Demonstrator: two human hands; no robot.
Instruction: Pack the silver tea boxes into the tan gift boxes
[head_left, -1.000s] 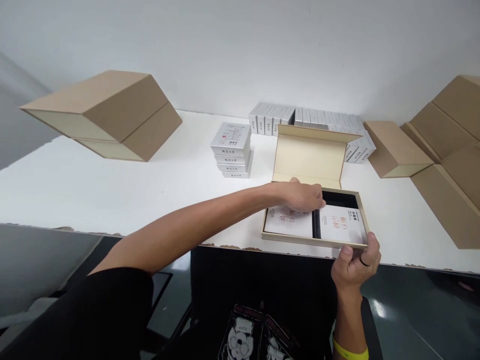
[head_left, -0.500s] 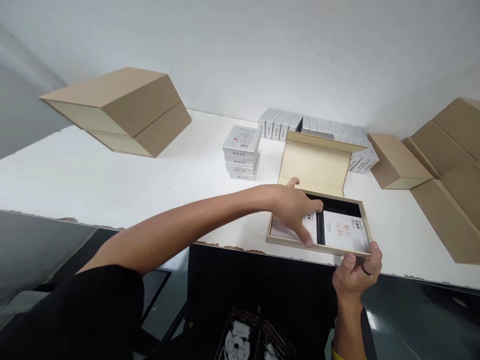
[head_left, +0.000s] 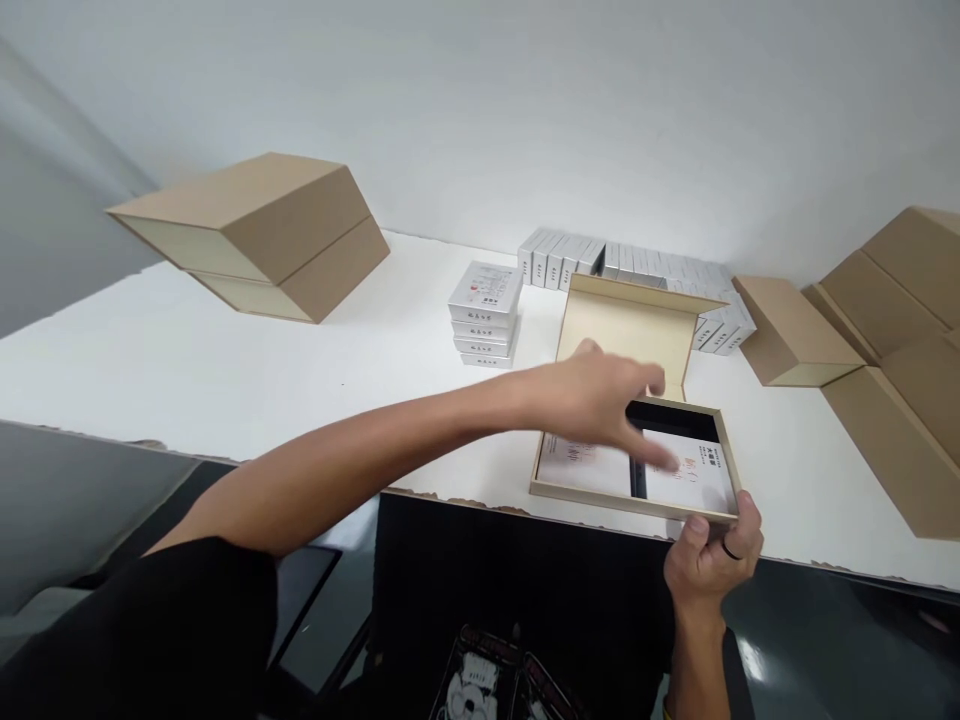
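A cream gift box (head_left: 585, 493) lies at the table's front edge, its lid (head_left: 626, 335) raised toward the wall. Two white printed packs sit in its black insert: a left pack (head_left: 581, 468) and a right pack (head_left: 694, 478). My left hand (head_left: 596, 395) hovers over the box with thumb and fingers spread and nothing between them; the thumb is over the right pack, blurred. My right hand (head_left: 712, 545) grips the box's front right corner, thumb on the near side and fingers round the right end. A ring is on one finger.
A stack of silver small boxes (head_left: 486, 310) stands left of the lid. Rows of similar silver boxes (head_left: 555, 258) line the wall behind. A large brown box (head_left: 292, 230) stands at far left; brown boxes (head_left: 795, 330) stand at right. The white table (head_left: 337, 390) has a chipped front edge.
My left hand has lifted from the left pack and moved right, over the right pack. The right hand keeps its hold on the corner. The view has tilted slightly.
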